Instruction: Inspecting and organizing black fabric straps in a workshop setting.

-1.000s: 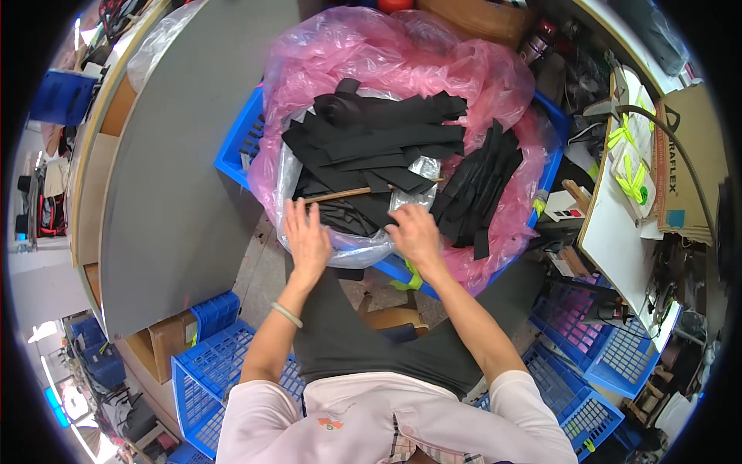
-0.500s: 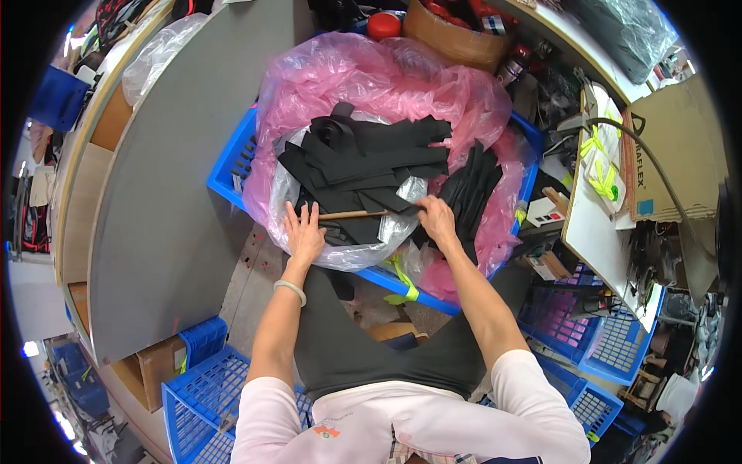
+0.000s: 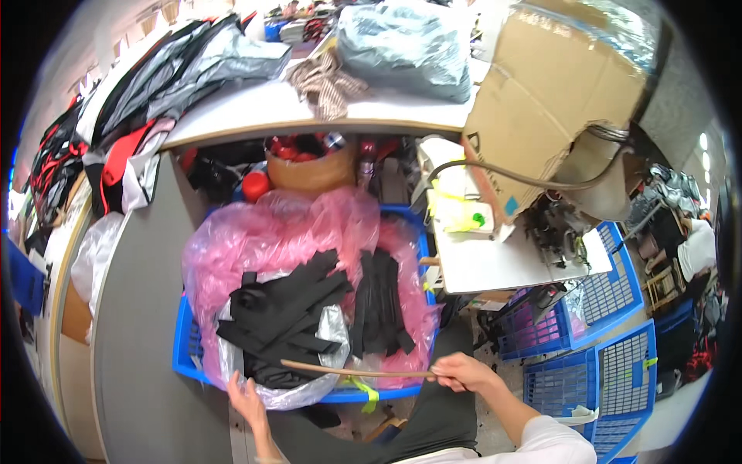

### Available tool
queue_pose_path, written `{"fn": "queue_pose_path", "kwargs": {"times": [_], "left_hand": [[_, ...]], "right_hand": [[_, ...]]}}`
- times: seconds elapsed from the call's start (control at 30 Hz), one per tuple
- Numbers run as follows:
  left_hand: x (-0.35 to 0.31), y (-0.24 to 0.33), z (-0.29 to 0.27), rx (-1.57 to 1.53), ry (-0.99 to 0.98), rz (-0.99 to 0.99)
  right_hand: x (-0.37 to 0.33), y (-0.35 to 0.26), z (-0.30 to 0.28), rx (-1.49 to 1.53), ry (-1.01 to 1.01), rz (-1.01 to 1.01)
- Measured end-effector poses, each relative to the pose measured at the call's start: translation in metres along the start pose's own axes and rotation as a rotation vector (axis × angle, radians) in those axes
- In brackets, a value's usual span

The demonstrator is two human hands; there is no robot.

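My right hand (image 3: 462, 372) is closed around one end of a thin wooden stick (image 3: 352, 372), which stretches leftward over the near side of the crate. Beside the crate's near left corner, my left hand (image 3: 249, 406) is open, its fingers apart near the clear plastic liner (image 3: 287, 397). A heap of black fabric strips (image 3: 290, 313) lies in that liner, with a second black bundle (image 3: 379, 305) to its right. Pink plastic sheeting (image 3: 270, 232) surrounds both piles inside the blue crate (image 3: 183, 344). A yellow-green strip (image 3: 365, 393) hangs over the crate's near rim.
A grey panel (image 3: 143, 340) stands along the left. At the right is a white worktable (image 3: 495, 267) with a large cardboard box (image 3: 553, 100) behind it. Blue crates (image 3: 618, 387) sit at the lower right. A bench (image 3: 232, 116) with garments and bags spans the back.
My view has swung up and to the right. My right hand has drawn the stick rightward, off the black strips. My left hand has come back from the pile toward me.
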State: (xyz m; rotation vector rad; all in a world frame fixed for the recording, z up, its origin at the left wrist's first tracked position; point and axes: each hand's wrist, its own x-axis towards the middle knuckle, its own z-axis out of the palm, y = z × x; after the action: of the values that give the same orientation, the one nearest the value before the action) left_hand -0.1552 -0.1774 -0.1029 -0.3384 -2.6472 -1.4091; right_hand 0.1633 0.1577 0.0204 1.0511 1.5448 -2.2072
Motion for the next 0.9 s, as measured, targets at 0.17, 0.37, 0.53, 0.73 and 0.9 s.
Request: {"fn": "queue_pose_path", "kwargs": {"times": [0.17,0.37,0.53,0.73,0.9], "left_hand": [[0.008,0.091,-0.01,-0.485,0.013,-0.025],[0.104,0.306,-0.028,0.087,0.288,0.903],[0.176,0.337,-0.024,0.694,-0.379,1.25],[0.244,0.316,0.021,0.428,-0.359,0.871],[0.26,0.4,0.122,0.358,-0.378,1.005]], "right_hand": [[-0.018,-0.011,0.039,0.671,-0.244,-0.259],[0.01,-0.079,0.055,0.559,-0.28,-0.39],[0.01,-0.107,0.011,0.483,-0.288,-0.403],[0.051,-0.143,-0.003,0.512,-0.318,-0.531],[0.041,-0.129,0.009,0.298,-0.324,-0.111]]}}
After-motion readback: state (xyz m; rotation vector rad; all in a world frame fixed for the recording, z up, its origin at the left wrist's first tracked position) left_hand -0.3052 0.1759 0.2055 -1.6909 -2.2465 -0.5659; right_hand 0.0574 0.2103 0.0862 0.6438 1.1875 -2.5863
